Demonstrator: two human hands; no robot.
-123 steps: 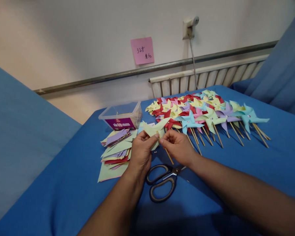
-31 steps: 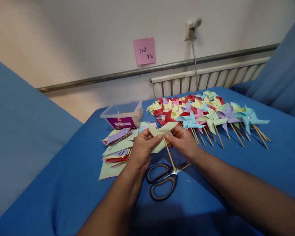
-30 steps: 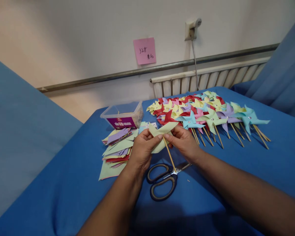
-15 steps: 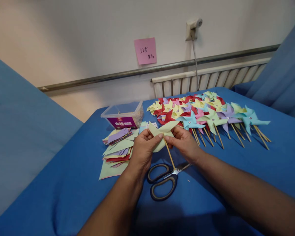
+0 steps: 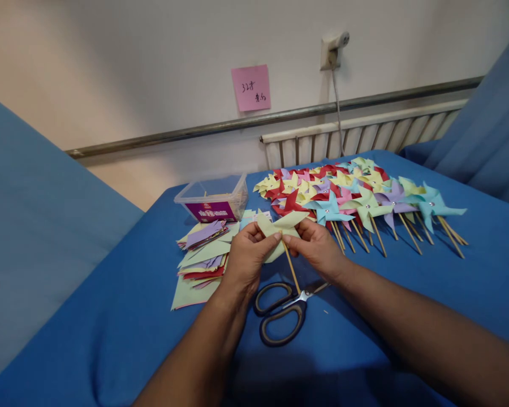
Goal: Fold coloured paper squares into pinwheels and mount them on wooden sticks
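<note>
light: soft, even, indoor | shadows: faint under forearms | focus: sharp | edges: wide-angle bending

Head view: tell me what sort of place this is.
Probably an indoor room used as a paper-craft workspace: a blue-covered table by a wall radiator, rows of finished pinwheels, cut paper stacks and scissors.

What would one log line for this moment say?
left hand: holds pinwheel | right hand: on pinwheel at stick | scissors: on cloth, below hands | paper stack: left of hands
</note>
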